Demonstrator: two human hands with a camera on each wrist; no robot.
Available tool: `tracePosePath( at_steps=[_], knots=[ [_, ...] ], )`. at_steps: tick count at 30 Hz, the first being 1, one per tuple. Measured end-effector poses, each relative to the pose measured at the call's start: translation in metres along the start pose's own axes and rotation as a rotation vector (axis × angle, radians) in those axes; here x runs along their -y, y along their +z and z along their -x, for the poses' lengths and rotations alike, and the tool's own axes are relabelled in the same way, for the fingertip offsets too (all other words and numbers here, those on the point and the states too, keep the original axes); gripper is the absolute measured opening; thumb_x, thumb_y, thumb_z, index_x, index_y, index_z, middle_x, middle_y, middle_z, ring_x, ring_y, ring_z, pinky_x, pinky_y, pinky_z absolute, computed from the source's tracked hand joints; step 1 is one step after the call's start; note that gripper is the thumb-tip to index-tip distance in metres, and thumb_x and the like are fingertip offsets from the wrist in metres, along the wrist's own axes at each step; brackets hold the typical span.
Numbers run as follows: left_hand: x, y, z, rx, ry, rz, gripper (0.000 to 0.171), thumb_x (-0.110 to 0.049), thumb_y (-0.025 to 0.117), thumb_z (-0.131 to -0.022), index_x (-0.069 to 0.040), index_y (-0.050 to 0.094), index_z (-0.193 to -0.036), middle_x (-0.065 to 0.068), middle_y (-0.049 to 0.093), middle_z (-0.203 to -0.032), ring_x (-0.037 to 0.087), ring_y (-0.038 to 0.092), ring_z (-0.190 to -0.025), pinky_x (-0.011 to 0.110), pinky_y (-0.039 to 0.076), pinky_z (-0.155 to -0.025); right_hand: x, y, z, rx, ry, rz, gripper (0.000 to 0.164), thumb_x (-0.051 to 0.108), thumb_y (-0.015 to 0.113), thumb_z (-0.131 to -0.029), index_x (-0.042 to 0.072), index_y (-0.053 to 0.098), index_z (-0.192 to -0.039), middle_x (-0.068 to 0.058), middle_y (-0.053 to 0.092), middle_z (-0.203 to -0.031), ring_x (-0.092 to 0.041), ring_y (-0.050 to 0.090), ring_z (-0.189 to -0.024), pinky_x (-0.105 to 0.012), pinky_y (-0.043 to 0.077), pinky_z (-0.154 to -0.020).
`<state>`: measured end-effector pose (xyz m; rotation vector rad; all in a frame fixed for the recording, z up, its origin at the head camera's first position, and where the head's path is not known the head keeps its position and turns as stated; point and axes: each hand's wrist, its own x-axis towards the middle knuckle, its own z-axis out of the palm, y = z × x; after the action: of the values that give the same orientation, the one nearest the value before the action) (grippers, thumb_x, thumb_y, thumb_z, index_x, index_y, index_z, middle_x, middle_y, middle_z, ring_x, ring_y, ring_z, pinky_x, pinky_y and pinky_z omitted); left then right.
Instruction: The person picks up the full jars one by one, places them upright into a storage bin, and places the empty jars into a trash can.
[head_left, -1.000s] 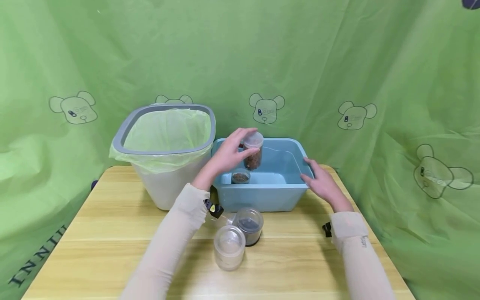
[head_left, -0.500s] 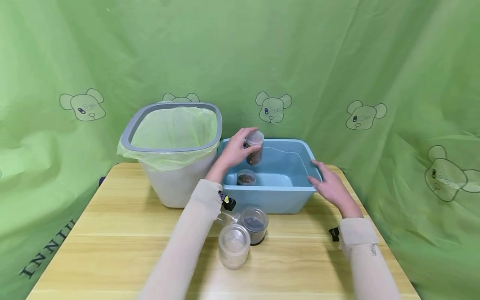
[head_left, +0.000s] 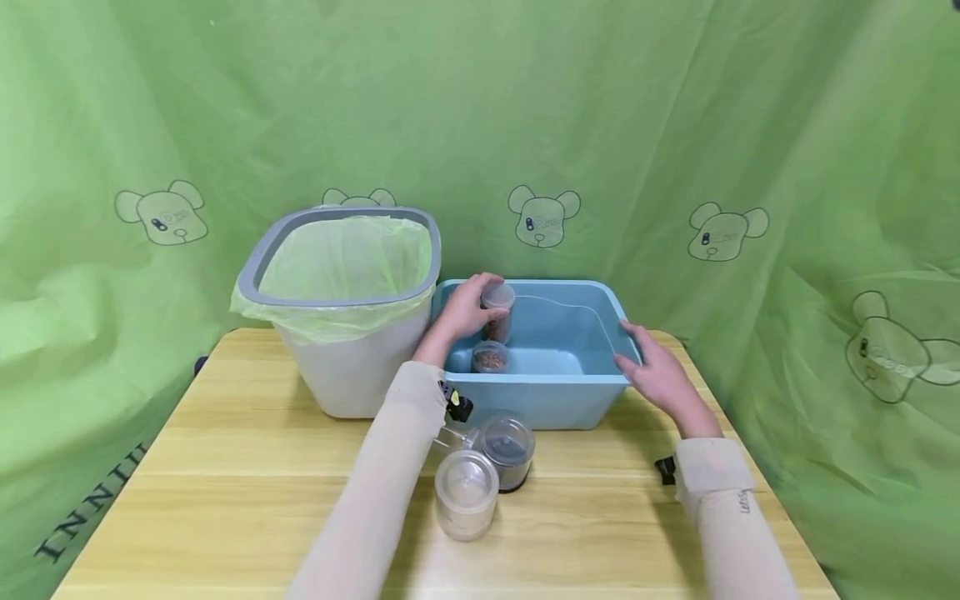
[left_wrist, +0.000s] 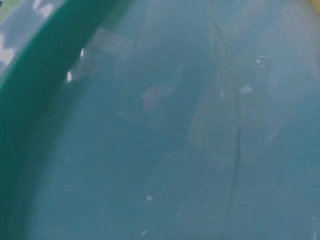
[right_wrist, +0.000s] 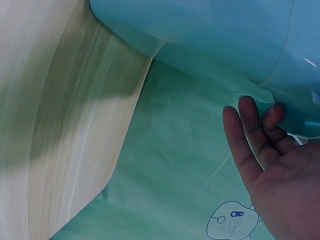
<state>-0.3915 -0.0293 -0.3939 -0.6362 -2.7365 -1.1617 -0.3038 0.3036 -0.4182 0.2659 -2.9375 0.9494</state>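
In the head view my left hand (head_left: 463, 310) holds a clear lidded jar (head_left: 497, 321) of reddish-brown bits between thumb and fingers. That jar is inside the left part of the blue tub (head_left: 532, 402), just behind a second jar (head_left: 490, 358) with similar contents. My right hand (head_left: 660, 375) grips the tub's right rim. Its fingers lie along the outside in the right wrist view, where the hand (right_wrist: 295, 185) hides the thumb. Only the tub's inner wall (left_wrist: 125, 150) and blurred reflections show in the left wrist view.
Left of the tub stands a white bin (head_left: 330, 367) lined with a pale green bag. In front are a clear empty-looking jar (head_left: 467, 496), a dark-based container (head_left: 507, 454) and a small clear item (head_left: 453, 437) partly behind my sleeve. The wooden table (head_left: 262, 483) has a green curtain (head_left: 645, 125) behind it.
My left hand has lowered the jar deeper into the tub and slightly left, behind the second jar. The right hand stays on the rim. The head view has shifted slightly.
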Motion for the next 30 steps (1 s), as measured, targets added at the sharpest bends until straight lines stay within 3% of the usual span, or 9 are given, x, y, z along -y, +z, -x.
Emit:
tracePosePath(
  at_steps=[10, 22, 30],
  knots=[
    [0.009, 0.006, 0.0, 0.03, -0.055, 0.037, 0.056, -0.015, 0.083, -0.089, -0.005, 0.057, -0.138, 0.016, 0.062, -0.14, 0.032, 0.057, -0.131, 0.043, 0.045, -0.114, -0.001, 0.0, -0.002, -0.002, 0.007, 0.01, 0.072, 0.027, 0.053, -0.106, 0.01, 0.018, -0.166, -0.036, 0.029, -0.162, -0.059, 0.034, -0.143, -0.074, 0.03, -0.114],
    [0.011, 0.01, 0.0, 0.081, -0.051, -0.048, 0.058, -0.018, 0.088, -0.083, -0.01, 0.062, -0.134, 0.011, 0.065, -0.14, 0.03, 0.059, -0.13, 0.042, 0.044, -0.114, -0.004, 0.001, -0.001, 0.0, 0.025, -0.006, 0.071, 0.028, 0.053, -0.106, 0.011, 0.017, -0.166, -0.035, 0.027, -0.164, -0.059, 0.032, -0.145, -0.075, 0.029, -0.114],
    [0.01, 0.01, 0.002, 0.149, -0.098, -0.105, 0.054, -0.015, 0.087, -0.084, -0.009, 0.062, -0.131, 0.011, 0.064, -0.141, 0.031, 0.059, -0.129, 0.043, 0.045, -0.113, -0.004, 0.003, -0.003, 0.002, 0.012, -0.005, 0.071, 0.028, 0.052, -0.107, 0.009, 0.017, -0.166, -0.037, 0.028, -0.162, -0.06, 0.034, -0.142, -0.075, 0.031, -0.113]
  ],
)
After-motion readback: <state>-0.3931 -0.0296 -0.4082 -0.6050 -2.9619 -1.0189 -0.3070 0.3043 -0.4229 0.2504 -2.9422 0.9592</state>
